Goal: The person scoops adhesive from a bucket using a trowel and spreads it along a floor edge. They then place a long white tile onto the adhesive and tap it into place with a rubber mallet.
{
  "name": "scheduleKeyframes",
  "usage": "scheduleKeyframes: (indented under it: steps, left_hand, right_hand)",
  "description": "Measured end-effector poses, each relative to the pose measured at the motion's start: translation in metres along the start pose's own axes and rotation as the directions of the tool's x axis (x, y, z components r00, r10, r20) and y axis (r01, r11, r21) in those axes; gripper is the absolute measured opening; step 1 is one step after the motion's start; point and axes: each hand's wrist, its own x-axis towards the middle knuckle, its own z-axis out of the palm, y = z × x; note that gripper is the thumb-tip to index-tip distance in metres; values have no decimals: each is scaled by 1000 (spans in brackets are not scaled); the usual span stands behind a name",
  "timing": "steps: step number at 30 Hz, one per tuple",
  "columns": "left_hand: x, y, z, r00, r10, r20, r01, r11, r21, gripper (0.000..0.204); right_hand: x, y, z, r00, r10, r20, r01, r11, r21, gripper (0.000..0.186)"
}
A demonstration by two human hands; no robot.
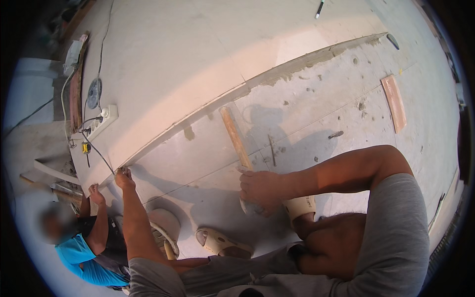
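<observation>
My right hand (pixel 261 190) is closed round a wooden-handled mallet (pixel 232 129). Its handle points up and away over the tiled floor, and the head is mostly hidden under my fingers. At the left end of the raised slab's edge (pixel 185 121), the fingers of my left hand (pixel 124 178) are bent together against the corner. Whatever they grip there is too small to make out, and a black cable (pixel 101 157) runs down to that spot. Close to my left hand, a co-worker's hand (pixel 97 195) touches the same slab edge.
A bucket (pixel 166 220) stands beside my sandalled foot (pixel 222 242). On the slab lie a white power strip (pixel 105 123), a grey disc (pixel 95 93) and a yellow tape measure (pixel 86 148). Mortar crumbs, a thin rod (pixel 272 150) and a pinkish bar (pixel 394 104) lie on the lower floor.
</observation>
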Motion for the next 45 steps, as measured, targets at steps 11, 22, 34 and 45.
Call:
scheduleKeyframes:
  steps: [11, 22, 34, 45]
  left_hand:
    - [-171, 62, 136, 515, 741, 432, -702, 75, 708, 61]
    - [-292, 83, 271, 462, -75, 884, -804, -456, 381, 105]
    - [-289, 51, 275, 490, 141, 860, -755, -424, 499, 111]
    - [-292, 57, 277, 493, 137, 859, -750, -435, 499, 111]
  right_hand:
    - [-9, 5, 16, 1000, -11, -4, 11, 999, -33, 57]
    - [-22, 5, 27, 998, -38, 41, 42, 994, -104, 60]
    - [-16, 40, 19, 1000, -30, 8, 30, 995, -98, 56]
    - [-21, 25, 19, 996, -64, 58, 71, 990, -124, 61]
